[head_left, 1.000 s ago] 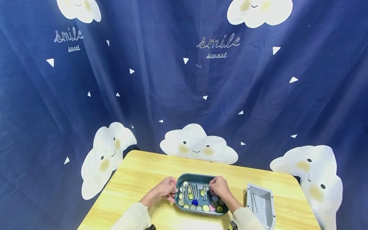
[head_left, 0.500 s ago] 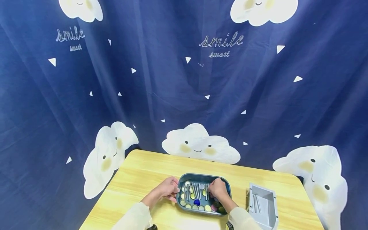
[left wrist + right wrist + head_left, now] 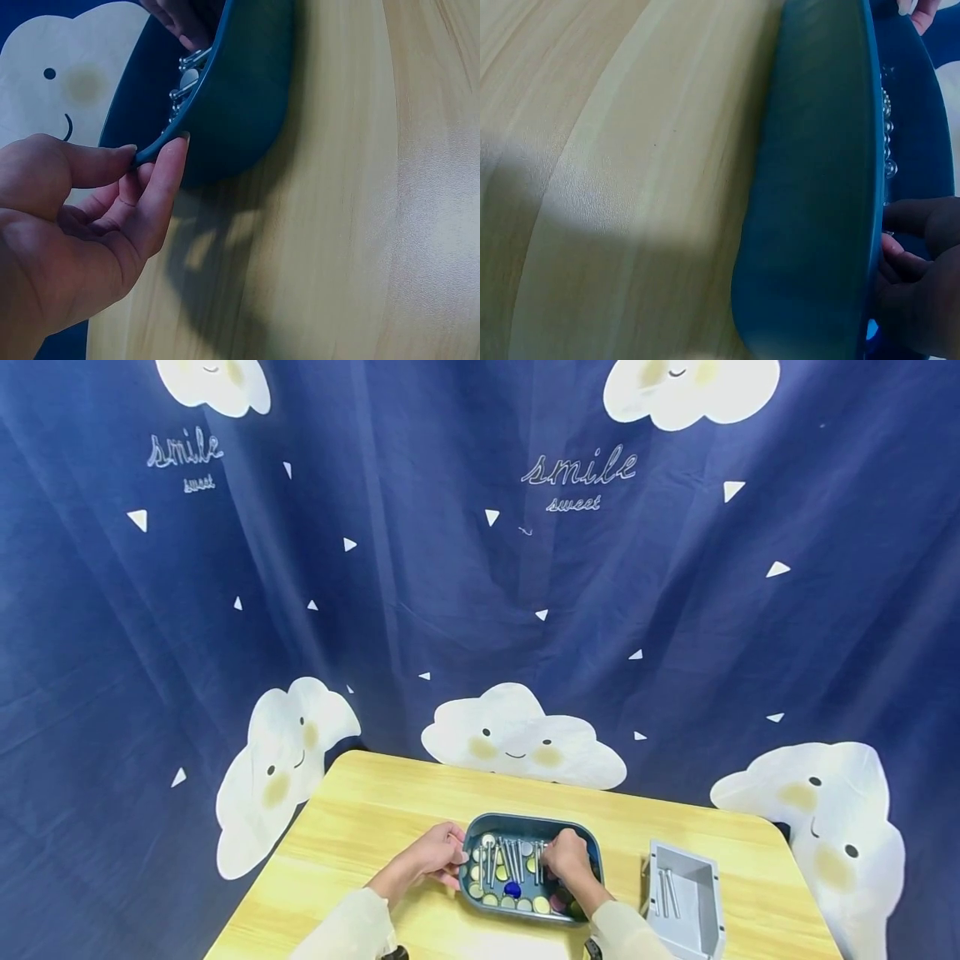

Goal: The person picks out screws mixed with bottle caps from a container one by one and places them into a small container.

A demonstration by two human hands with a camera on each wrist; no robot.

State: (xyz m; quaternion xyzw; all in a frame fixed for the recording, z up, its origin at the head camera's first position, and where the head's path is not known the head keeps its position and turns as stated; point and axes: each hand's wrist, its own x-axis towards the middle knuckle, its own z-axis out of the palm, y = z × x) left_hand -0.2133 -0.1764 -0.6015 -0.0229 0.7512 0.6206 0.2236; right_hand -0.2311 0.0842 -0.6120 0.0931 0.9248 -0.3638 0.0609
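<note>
A dark teal tray (image 3: 525,819) with rounded corners stands on the table, round coloured discs and several long silver bolts (image 3: 512,860) lying inside. My left hand (image 3: 438,852) grips its left end; in the left wrist view, thumb and fingers pinch the rim (image 3: 201,90). My right hand (image 3: 568,857) reaches into the tray's right part, fingers bent downward beside the rightmost bolts. In the right wrist view the tray's wall partly hides those fingertips (image 3: 892,244), and I cannot tell whether they hold a bolt. A dark blue disc (image 3: 512,890) lies near the front wall.
A grey open box (image 3: 701,868) to the right of the tray contains a few silver bolts (image 3: 667,893). The light wooden table (image 3: 390,785) ends at a blue curtain (image 3: 450,568) printed with clouds.
My right hand has moved slightly left and inward from the tray's right side toward the rightmost bolts. The left hand keeps its grip on the rim. The view has shifted a little.
</note>
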